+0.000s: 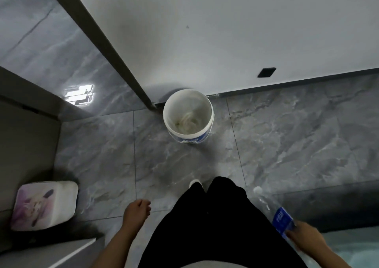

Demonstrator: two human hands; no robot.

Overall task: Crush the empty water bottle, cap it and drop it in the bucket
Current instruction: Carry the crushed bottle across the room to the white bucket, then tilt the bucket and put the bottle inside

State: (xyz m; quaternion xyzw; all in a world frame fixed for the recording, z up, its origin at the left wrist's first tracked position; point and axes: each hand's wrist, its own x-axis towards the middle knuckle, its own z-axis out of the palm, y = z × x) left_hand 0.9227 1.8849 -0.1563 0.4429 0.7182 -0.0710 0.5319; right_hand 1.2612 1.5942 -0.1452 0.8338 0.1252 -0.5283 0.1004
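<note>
A clear plastic water bottle with a blue label and a white cap on its neck points forward and up from my right hand, which grips its lower part at the bottom right. The white bucket with a blue label stands open on the grey floor ahead, against the wall's base. Something pale lies at the bucket's bottom. My left hand hangs at the lower middle with fingers loosely curled and nothing in it.
A dark door frame slants down to the floor just left of the bucket. A cushion with a printed picture lies on a grey seat at the left. My black-clad legs and one white shoe show below.
</note>
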